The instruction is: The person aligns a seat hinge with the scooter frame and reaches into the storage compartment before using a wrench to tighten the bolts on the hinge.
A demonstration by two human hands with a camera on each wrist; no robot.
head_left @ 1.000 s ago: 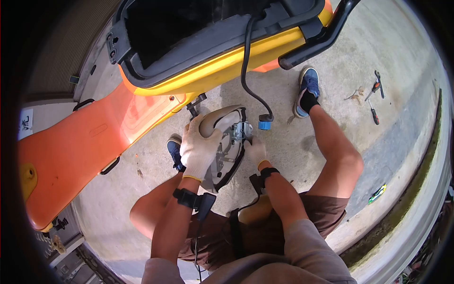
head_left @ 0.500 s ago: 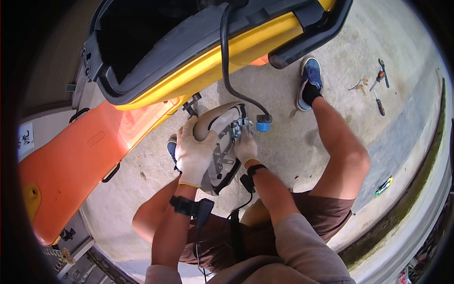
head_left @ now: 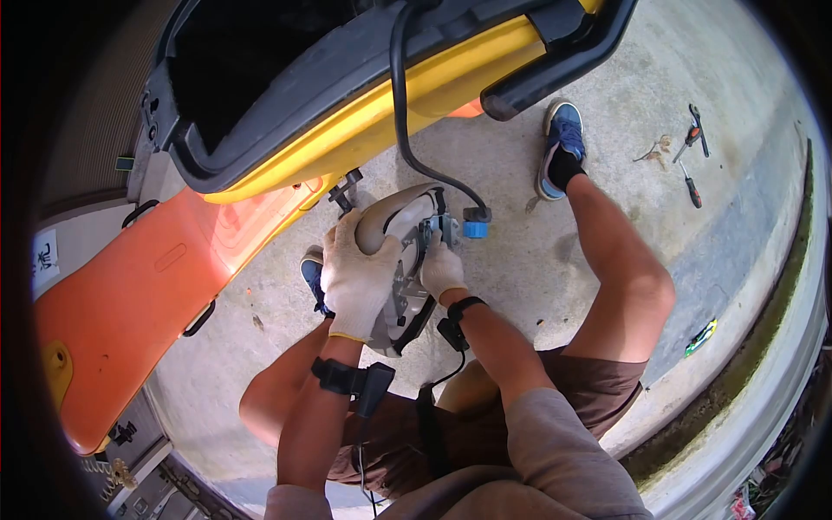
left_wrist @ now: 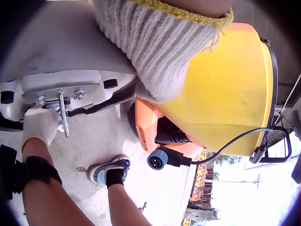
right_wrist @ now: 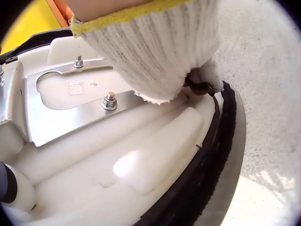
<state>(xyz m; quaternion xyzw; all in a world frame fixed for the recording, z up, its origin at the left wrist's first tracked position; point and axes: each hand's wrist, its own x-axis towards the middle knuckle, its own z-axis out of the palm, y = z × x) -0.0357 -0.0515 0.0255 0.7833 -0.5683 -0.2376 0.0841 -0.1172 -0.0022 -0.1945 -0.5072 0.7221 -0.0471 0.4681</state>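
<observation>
A grey scooter seat (head_left: 381,218) is held up on its side, its white plastic underside (right_wrist: 155,155) towards my right hand. My left hand (head_left: 357,276), in a white knit glove, grips the seat along its upper side; in the left wrist view its fingers are hidden behind the cuff. On the underside a metal bracket (right_wrist: 70,117) is fixed with studs and nuts (right_wrist: 109,100). My gloved right hand (head_left: 444,267) has its fingers curled at the bracket's end. In the left wrist view these fingertips are right below a nut (left_wrist: 41,100); exactly what they pinch I cannot tell.
A yellow scooter body (head_left: 338,143) with a black-rimmed opening stands ahead, its orange footboard (head_left: 147,295) to the left. A black cable ending in a blue connector (head_left: 475,230) hangs beside the seat. Screwdriver (head_left: 692,187) and other tools lie on the concrete at right.
My right hand has shifted left and up onto the bracket, its fingers now over the metal. My left hand keeps its grip on the seat. The head view has turned slightly.
</observation>
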